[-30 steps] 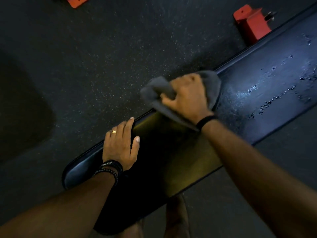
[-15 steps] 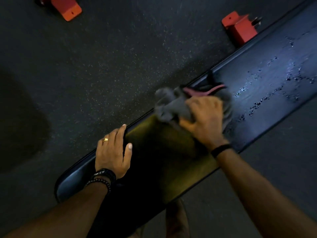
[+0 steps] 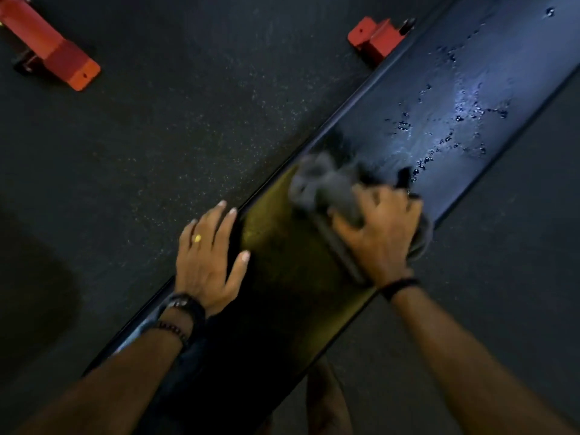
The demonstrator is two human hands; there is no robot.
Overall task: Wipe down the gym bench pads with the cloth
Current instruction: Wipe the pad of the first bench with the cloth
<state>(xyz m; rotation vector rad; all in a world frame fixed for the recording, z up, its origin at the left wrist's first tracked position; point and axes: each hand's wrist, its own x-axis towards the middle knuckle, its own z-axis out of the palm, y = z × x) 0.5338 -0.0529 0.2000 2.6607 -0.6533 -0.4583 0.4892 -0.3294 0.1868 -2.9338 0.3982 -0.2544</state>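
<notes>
A long black bench pad (image 3: 392, 127) runs diagonally from lower left to upper right, with wet droplets shining on its upper part. My right hand (image 3: 381, 230) grips a bunched grey cloth (image 3: 326, 186) and presses it onto the pad's middle, near the right edge. The cloth is blurred. My left hand (image 3: 207, 259) rests flat on the pad's left edge, fingers straight and reaching over the rim. It wears a ring, and the wrist has dark bracelets.
Dark speckled rubber floor (image 3: 172, 136) surrounds the bench. A red metal frame foot (image 3: 375, 37) stands by the pad's upper left side, another red foot (image 3: 53, 54) at the far left. My bare foot (image 3: 326, 400) shows below the pad.
My right hand has dragged the cloth from the pad's far left edge across toward its near right edge. The left hand has stayed on the rim.
</notes>
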